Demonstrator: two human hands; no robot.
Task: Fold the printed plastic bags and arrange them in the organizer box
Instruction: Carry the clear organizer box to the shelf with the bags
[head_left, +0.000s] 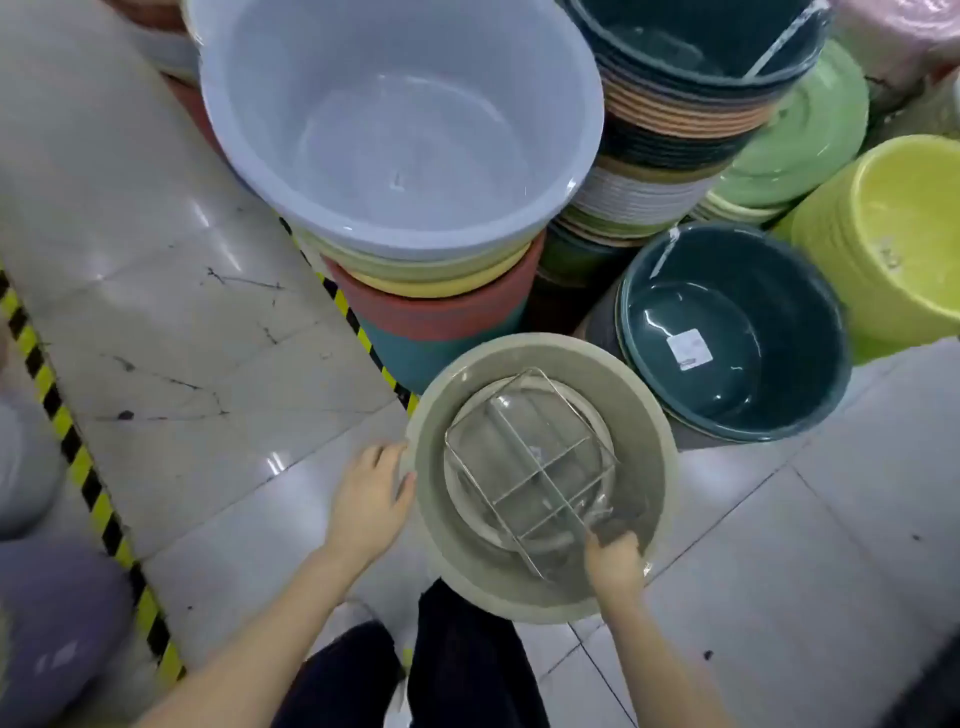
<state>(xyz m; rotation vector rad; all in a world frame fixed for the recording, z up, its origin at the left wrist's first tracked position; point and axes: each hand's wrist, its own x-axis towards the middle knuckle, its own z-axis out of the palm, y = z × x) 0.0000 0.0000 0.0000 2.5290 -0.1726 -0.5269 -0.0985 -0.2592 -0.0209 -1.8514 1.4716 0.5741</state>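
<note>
A clear organizer box with crossing dividers lies tilted inside a beige plastic basin on the tiled floor. My right hand reaches into the basin and grips the box's near corner. My left hand rests against the basin's left rim, fingers curved round the edge. No printed plastic bags are in view.
Stacks of plastic basins crowd the far side: a pale blue one on a coloured stack, dark teal ones, green and yellow ones. A yellow-black striped tape runs across the floor at left. My dark trouser legs are below.
</note>
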